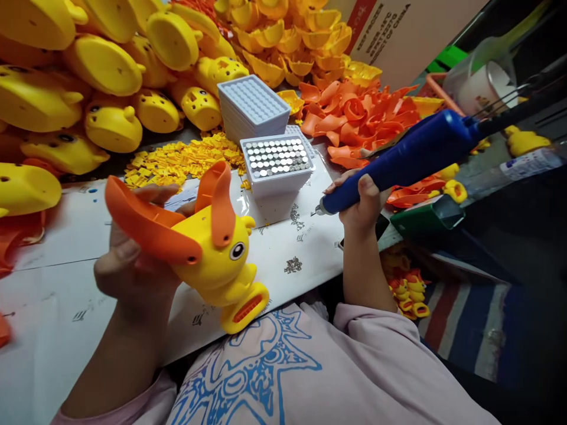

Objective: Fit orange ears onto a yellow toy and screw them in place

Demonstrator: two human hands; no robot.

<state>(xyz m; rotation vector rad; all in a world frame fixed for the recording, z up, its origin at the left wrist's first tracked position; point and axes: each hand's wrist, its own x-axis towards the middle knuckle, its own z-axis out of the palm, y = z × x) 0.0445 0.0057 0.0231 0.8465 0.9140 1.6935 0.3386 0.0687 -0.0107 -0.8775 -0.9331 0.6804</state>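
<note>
Two hands busy: left hand (128,260) wrapped round a yellow toy duck (217,260), lifted over the white table (53,307); right hand (361,203) fisted on a blue screwdriver (407,159), tip beside the screw tray (278,160). Yellow shells (106,65) piled behind.

We find a toy assembly workshop: heaps of identical yellow plastic shells (106,65) and orange parts (354,112) crowd the bench (53,307), beside a tray of screws (277,158), small yellow clips (177,160) and a shipping carton (398,29).
</note>
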